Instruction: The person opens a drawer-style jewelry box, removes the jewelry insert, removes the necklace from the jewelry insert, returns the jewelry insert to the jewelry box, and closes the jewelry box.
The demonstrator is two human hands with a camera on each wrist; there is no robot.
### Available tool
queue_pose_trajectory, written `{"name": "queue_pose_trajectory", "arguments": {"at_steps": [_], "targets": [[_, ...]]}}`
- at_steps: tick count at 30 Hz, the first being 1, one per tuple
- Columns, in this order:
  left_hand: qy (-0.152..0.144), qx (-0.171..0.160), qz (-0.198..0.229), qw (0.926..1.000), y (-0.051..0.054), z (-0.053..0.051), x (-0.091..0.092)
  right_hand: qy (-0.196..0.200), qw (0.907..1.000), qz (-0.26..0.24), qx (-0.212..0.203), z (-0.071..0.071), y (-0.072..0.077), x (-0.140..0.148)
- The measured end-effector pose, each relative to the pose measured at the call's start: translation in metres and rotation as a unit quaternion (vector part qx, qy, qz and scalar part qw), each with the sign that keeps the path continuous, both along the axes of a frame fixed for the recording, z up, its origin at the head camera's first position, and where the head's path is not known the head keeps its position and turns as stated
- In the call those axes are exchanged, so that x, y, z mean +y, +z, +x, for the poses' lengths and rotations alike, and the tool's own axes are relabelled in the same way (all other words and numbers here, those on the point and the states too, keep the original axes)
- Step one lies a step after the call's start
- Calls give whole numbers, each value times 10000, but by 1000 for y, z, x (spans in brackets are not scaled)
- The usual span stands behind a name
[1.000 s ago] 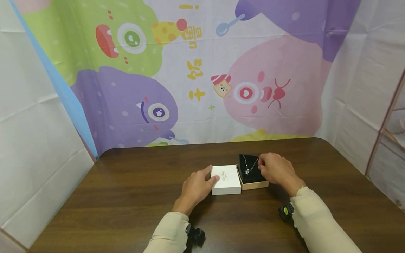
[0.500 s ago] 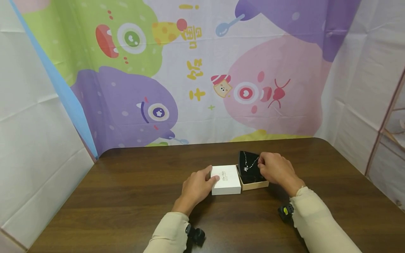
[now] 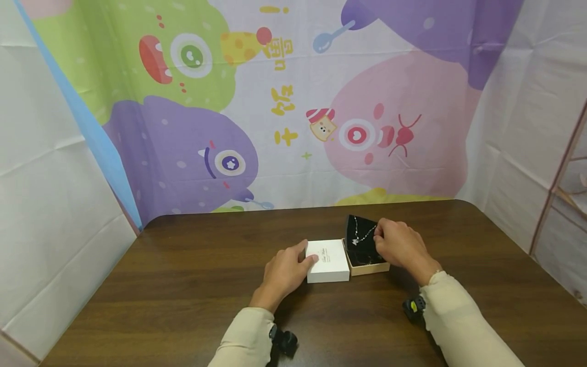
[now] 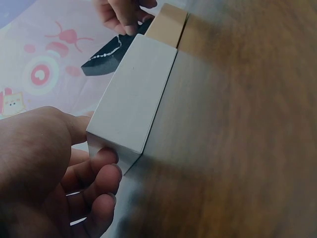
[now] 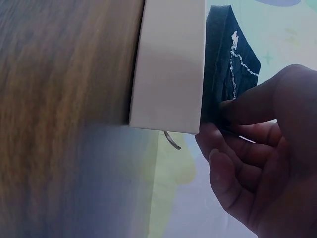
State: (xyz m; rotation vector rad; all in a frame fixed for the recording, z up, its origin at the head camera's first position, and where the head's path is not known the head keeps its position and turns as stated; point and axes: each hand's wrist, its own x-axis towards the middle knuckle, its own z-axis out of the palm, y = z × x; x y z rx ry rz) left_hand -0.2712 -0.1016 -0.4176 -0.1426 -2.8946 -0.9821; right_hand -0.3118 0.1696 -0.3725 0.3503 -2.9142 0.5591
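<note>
A white box lid [image 3: 327, 270] with small printed lettering lies on the table, and my left hand [image 3: 284, 271] grips its left side, thumb on top. Right beside it stands the tan-sided box base [image 3: 369, 268]. My right hand [image 3: 401, 245] pinches the right edge of a black jewellery pad [image 3: 365, 226], which is tilted up out of the base at its far side. A silver necklace [image 3: 355, 241] with a small pendant hangs across the pad. In the right wrist view, thumb and fingertips close on the pad [image 5: 247, 67]; the fingers partly hide the necklace's end.
The dark wooden table [image 3: 183, 285] extends on all sides of the box. Behind it hangs a cartoon-printed cloth [image 3: 293, 173]. A small curved strip [image 5: 172, 140] sticks out past the base's end in the right wrist view.
The black pad has risen and tilted further up out of the base, with the necklace on it, showing more of the dark inside. My left hand and the lid have stayed put.
</note>
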Motion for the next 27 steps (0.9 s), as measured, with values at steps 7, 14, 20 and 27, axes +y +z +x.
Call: {"name": "queue_pose_trajectory", "arguments": {"at_steps": [7,14,20,27], "targets": [[-6,6,-35,10000,0,0,0,51,9998,-127,123,1,-1,-1],[-26,53,-58,10000,0,0,-1,49,9991,-248,348,1,-2,-2],[-28,55,-64,10000,1,0,0,7,9974,-393,611,1,-4,-3],[-43,70,-58,9999,1,0,0,76,9940,-766,780,1,-5,-4]]}}
